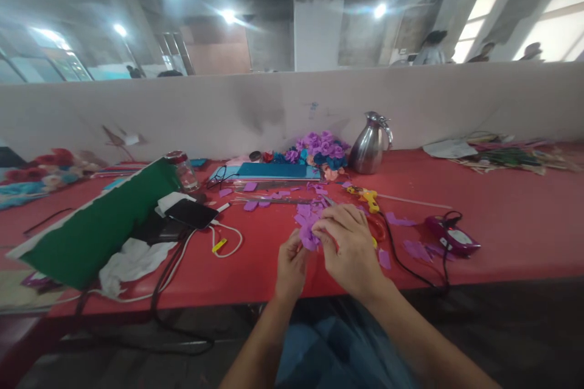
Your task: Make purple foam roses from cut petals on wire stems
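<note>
The left hand [291, 261] is closed on the purple flower [309, 238] from its lower left; the right hand [350, 248] pinches its right edge. Likely light, soft and easily creased, it is best held at the base. It lies between both hands, over the red worktop [219, 282].

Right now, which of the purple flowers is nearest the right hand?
The single purple flower held by both the left hand and right hand. The other purple flowers sit bunched further back, beside the steel jug.
</note>
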A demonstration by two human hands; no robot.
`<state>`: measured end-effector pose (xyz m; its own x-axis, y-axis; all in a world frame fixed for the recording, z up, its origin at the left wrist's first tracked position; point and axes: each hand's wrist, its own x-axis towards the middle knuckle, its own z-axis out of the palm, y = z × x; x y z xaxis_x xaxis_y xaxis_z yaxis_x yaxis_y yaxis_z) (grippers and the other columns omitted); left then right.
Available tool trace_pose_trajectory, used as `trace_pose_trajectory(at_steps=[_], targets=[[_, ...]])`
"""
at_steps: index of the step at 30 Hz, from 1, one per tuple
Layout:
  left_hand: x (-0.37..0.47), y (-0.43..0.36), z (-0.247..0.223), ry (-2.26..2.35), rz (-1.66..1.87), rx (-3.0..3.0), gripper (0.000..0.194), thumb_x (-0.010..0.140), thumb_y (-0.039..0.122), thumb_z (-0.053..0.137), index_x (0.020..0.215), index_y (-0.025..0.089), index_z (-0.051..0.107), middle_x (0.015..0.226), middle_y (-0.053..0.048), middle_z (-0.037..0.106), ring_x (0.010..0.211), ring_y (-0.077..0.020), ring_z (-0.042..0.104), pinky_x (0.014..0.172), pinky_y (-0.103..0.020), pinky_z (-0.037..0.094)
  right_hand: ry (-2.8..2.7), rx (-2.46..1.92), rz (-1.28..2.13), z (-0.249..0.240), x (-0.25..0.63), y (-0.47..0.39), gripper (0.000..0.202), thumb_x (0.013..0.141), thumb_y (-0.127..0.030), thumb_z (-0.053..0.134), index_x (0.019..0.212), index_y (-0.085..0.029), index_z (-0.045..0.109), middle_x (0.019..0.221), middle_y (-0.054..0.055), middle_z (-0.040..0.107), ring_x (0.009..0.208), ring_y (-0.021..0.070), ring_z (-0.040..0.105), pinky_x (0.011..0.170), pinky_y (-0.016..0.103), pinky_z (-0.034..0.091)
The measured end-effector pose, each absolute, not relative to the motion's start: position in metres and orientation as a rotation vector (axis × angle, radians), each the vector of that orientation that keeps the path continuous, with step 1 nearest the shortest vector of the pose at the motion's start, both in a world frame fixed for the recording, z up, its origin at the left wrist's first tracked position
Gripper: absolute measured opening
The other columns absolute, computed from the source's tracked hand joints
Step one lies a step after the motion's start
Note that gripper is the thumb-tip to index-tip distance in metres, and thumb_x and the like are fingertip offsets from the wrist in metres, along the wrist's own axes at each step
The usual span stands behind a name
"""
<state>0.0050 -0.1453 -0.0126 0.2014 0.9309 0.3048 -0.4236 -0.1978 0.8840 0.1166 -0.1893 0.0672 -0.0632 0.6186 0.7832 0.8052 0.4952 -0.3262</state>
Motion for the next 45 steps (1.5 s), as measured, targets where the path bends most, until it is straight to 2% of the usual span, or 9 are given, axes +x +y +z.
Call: trace_pose_trajectory(at_steps=[4,8,15,22,28,32,38,42,45], targets=[[0.004,-0.14,-0.01,0.573,1.367,1.137,0.018,0.072,0.033,0.072,0.084,0.019,0.074,0.095,-0.006,0.073,0.098,-0.0235,0.063,0.092,-0.035,0.045,-1.692,-1.17,-0.103,0.064,0.123,-0.188,0.014,0.086,-0.016,0.056,0.083,-0.024,0.067,0.09,0.004,0.068,0.091,0.0227,0.056,0.085,0.04,0.04],[0.0,-0.132,-0.008,0.581,1.409,1.037,0.018,0.066,0.033,0.077,0.077,0.019,0.073,0.085,-0.005,0.073,0.095,-0.0225,0.064,0.092,-0.036,0.045,-1.469,-1.155,0.312,0.057,0.13,-0.189,0.014,0.088,-0.027,0.054,0.095,-0.022,0.065,0.094,0.005,0.069,0.09,0.0212,0.061,0.083,0.037,0.046],[0.0,-0.132,-0.021,0.575,1.368,1.012,0.023,0.071,0.033,0.073,0.089,0.019,0.072,0.097,-0.007,0.072,0.105,-0.0231,0.061,0.097,-0.038,0.043,-1.254,-1.134,0.86,0.041,0.121,-0.188,0.021,0.082,-0.04,0.061,0.088,-0.021,0.065,0.087,0.004,0.068,0.084,0.0197,0.061,0.079,0.032,0.047],[0.0,-0.132,-0.026,0.569,1.309,1.084,0.027,0.072,0.035,0.072,0.093,0.019,0.071,0.103,-0.008,0.071,0.105,-0.0236,0.06,0.098,-0.038,0.042,-1.081,-1.012,1.126,0.038,0.115,-0.184,0.025,0.073,-0.044,0.071,0.078,-0.02,0.065,0.077,0.0,0.065,0.078,0.0166,0.058,0.077,0.03,0.045],[-0.001,-0.132,-0.028,0.565,1.268,1.128,0.027,0.077,0.031,0.068,0.101,0.019,0.071,0.105,-0.009,0.07,0.11,-0.0239,0.059,0.099,-0.037,0.041,-0.989,-0.957,1.116,0.038,0.117,-0.182,0.027,0.077,-0.047,0.066,0.075,-0.021,0.064,0.072,-0.001,0.063,0.076,0.0158,0.057,0.076,0.028,0.044],[0.0,-0.134,-0.026,0.572,1.239,1.122,0.027,0.076,0.032,0.069,0.098,0.019,0.072,0.102,-0.008,0.071,0.107,-0.0237,0.06,0.099,-0.037,0.04,-1.064,-0.966,1.064,0.039,0.116,-0.181,0.023,0.076,-0.042,0.069,0.077,-0.02,0.064,0.074,-0.001,0.061,0.073,0.0138,0.054,0.072,0.027,0.043],[0.005,-0.137,-0.025,0.542,1.295,0.902,0.022,0.069,0.037,0.076,0.079,0.018,0.072,0.079,-0.004,0.069,0.08,-0.0167,0.061,0.084,-0.032,0.045,-1.004,-0.994,1.057,0.038,0.115,-0.18,0.021,0.078,-0.04,0.066,0.075,-0.019,0.061,0.069,0.0,0.062,0.069,0.015,0.058,0.073,0.03,0.046],[0.007,-0.139,-0.023,0.509,1.304,0.827,0.022,0.068,0.038,0.077,0.072,0.018,0.069,0.072,-0.002,0.064,0.072,-0.013,0.057,0.078,-0.029,0.046,-1.075,-1.012,0.961,0.037,0.115,-0.182,0.015,0.077,-0.031,0.065,0.086,-0.021,0.059,0.081,0.001,0.064,0.077,0.0172,0.06,0.077,0.033,0.048],[0.007,-0.143,-0.018,0.501,1.287,0.749,0.024,0.063,0.037,0.08,0.072,0.018,0.069,0.074,-0.001,0.064,0.076,-0.0133,0.058,0.084,-0.029,0.046,-1.293,-1.082,0.675,0.036,0.111,-0.185,0.022,0.073,-0.021,0.065,0.093,-0.022,0.058,0.089,0.003,0.063,0.083,0.0184,0.059,0.079,0.034,0.047]])
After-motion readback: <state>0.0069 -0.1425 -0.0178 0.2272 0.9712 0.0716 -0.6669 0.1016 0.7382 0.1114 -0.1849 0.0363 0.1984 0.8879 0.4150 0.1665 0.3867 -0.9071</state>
